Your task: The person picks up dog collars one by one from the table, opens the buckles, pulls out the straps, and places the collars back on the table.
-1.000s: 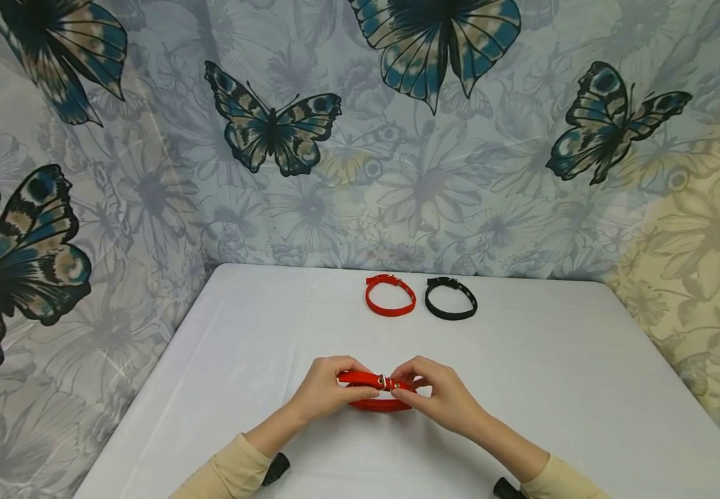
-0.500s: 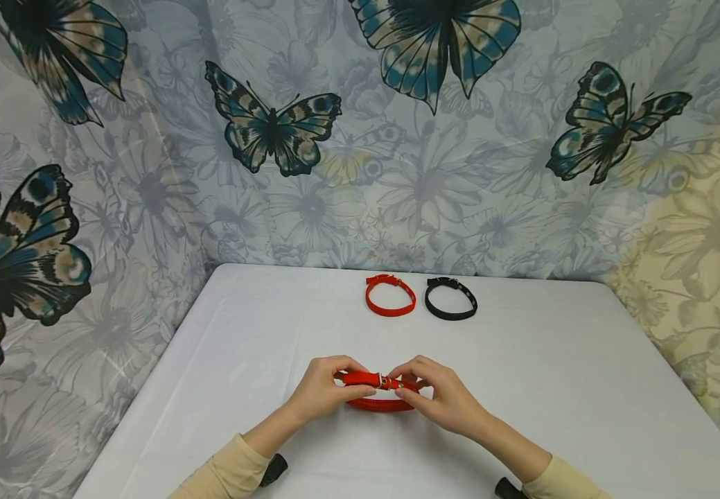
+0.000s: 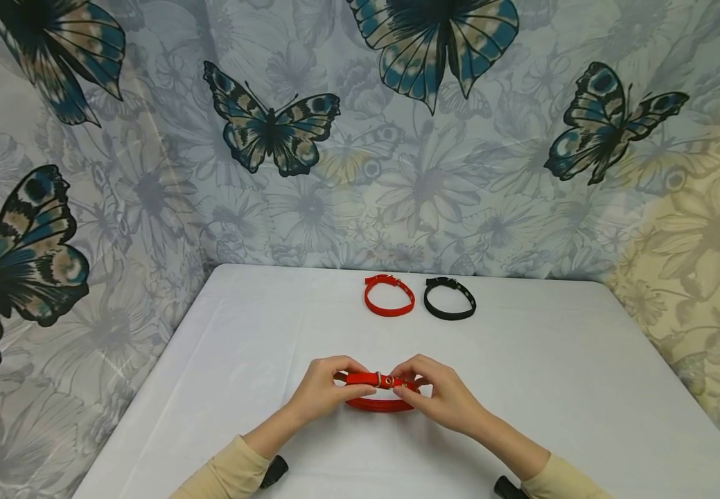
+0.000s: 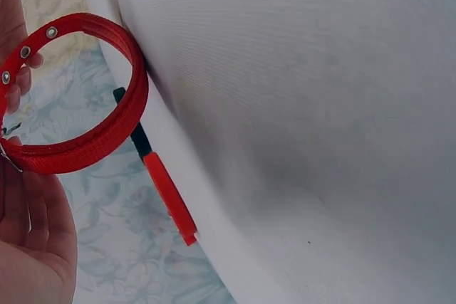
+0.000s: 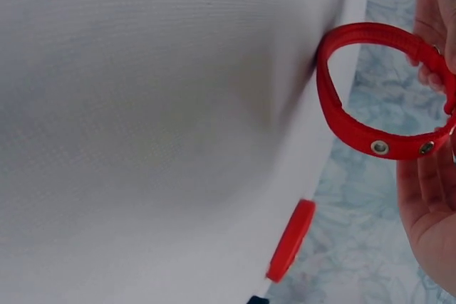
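A red collar (image 3: 380,405) with metal eyelets and a buckle forms a loop between the two hands near the front of the table. My left hand (image 3: 325,388) pinches the strap just left of the buckle, thumb below and fingers behind. On the other side, my right hand (image 3: 437,391) pinches the strap right of the buckle. The left wrist view shows the loop of the collar (image 4: 107,144) with its far curve towards the white cloth. In the right wrist view, two eyelets show on the collar (image 5: 356,133) beside the right hand (image 5: 431,211).
A second red collar (image 3: 389,311) lies buckled in a ring at the back of the white-covered table (image 3: 553,360). Right of it is a black collar (image 3: 450,316), also a ring. Behind the table hangs a butterfly-print cloth (image 3: 310,229).
The buckle of the held collar has shifted slightly left and turned, and an eyelet now shows right beside it. Both hands keep their grip, almost in place. The collars at the back are unmoved.
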`<action>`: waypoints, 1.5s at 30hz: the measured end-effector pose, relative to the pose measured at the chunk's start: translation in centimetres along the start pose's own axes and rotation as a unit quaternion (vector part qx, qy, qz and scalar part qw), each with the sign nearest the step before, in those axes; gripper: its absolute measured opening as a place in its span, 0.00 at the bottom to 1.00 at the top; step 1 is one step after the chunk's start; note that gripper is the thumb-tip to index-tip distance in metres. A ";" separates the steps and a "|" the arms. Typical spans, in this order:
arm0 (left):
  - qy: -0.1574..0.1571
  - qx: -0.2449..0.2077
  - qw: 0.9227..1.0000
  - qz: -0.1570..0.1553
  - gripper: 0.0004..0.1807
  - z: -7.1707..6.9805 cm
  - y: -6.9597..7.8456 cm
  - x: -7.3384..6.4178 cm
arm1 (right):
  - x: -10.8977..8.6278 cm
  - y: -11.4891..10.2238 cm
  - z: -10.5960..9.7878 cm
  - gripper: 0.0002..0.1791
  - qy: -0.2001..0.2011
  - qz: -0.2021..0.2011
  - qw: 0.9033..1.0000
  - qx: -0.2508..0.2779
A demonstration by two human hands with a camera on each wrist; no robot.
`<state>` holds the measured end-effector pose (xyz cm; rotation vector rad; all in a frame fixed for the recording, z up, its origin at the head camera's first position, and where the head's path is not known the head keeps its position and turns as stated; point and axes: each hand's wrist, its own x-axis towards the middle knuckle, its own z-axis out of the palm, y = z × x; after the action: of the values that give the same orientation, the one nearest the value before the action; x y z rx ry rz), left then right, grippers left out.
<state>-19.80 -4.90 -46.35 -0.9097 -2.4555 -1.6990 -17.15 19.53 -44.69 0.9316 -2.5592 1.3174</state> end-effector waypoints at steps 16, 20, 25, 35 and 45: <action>-0.001 0.006 1.000 0.006 0.11 0.4 0.1 0.0 | 0.1 0.4 0.0 0.10 -0.010 -0.025 1.000 -0.003; -0.002 0.003 1.000 0.006 0.11 0.3 0.1 0.0 | 0.1 0.4 -0.1 0.11 -0.011 -0.033 0.999 -0.002; -0.001 -0.003 1.000 -0.007 0.10 0.3 -0.1 -0.2 | 0.0 0.4 -0.2 0.13 -0.012 -0.032 0.999 -0.007; 0.005 -0.017 1.000 -0.020 0.09 -0.1 -0.4 -0.3 | -0.1 0.1 -0.7 0.16 -0.007 -0.027 1.000 -0.013; 0.001 -0.029 0.999 -0.023 0.10 0.0 0.1 -0.4 | 0.1 0.3 -0.2 0.11 0.011 -0.014 1.000 -0.002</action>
<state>-19.48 -5.08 -46.42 -0.8619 -2.4567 -1.7928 -17.50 19.80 -44.73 0.9443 -2.5215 1.3082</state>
